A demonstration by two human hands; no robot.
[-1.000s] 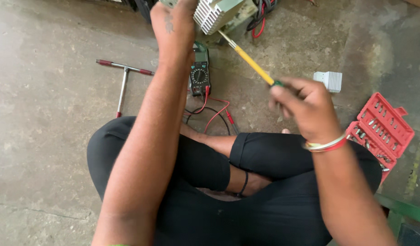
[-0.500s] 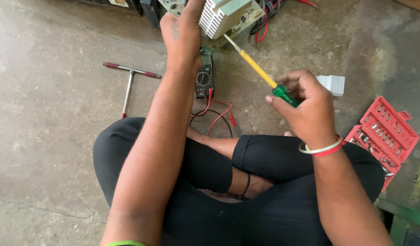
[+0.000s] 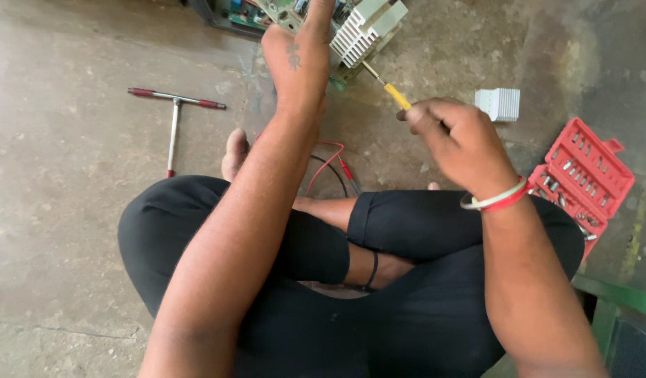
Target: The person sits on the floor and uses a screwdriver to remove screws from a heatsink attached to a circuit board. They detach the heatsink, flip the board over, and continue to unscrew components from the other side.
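I sit cross-legged on a concrete floor. My right hand (image 3: 454, 140) is closed around a screwdriver (image 3: 391, 91) with a yellow shaft, whose tip points up-left at a white finned heat sink (image 3: 365, 31) on a circuit board assembly (image 3: 281, 10) at the top edge. My left hand (image 3: 298, 52) reaches forward and rests on that assembly, its fingers cut off by the frame's top. Whether it grips the board cannot be seen. Red and black test leads (image 3: 333, 168) lie on the floor between my arms.
A T-handle wrench (image 3: 173, 112) with red grips lies on the floor at left. A small white finned block (image 3: 498, 103) sits right of the screwdriver. An open red case of bits (image 3: 582, 178) lies at right. A green frame (image 3: 617, 301) shows bottom right.
The view has tilted so the assembly sits higher. My right hand moved up the screwdriver toward the heat sink, covering its green handle. The multimeter seen earlier is now hidden behind my left arm.
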